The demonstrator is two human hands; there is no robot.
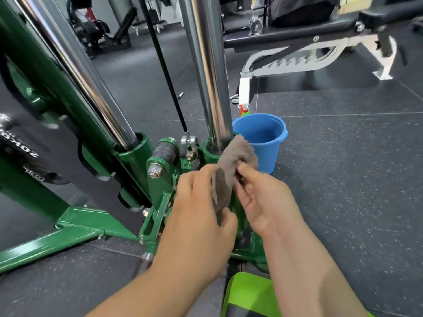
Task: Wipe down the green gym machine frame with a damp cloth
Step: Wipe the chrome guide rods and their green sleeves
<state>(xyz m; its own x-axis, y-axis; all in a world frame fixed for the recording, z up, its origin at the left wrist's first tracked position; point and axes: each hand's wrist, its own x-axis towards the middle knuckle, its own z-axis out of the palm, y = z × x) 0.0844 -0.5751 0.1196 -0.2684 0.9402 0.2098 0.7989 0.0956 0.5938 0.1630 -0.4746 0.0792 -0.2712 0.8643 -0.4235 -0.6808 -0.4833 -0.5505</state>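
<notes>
Pinching the grey-brown cloth (238, 154) with curled fingers of left hand (201, 207) and right hand (261, 202). Held just above the fingertips, at the chrome post's (206, 65) foot on the green frame (87, 219). Beyond the fingers, a blue bucket (272, 154) on speckled dark rubber floor (343, 191). Farther off, a weight bench (286, 62).

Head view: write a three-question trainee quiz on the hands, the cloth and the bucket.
1. True or false: both the left hand and the right hand hold the brown cloth.
2. The blue bucket stands: A) on the bench; B) on the floor beside the chrome post; C) in the left hand.
3. Fill in: the chrome post sits in a socket of the ____ frame.
Key: 1 true; 2 B; 3 green.
</notes>
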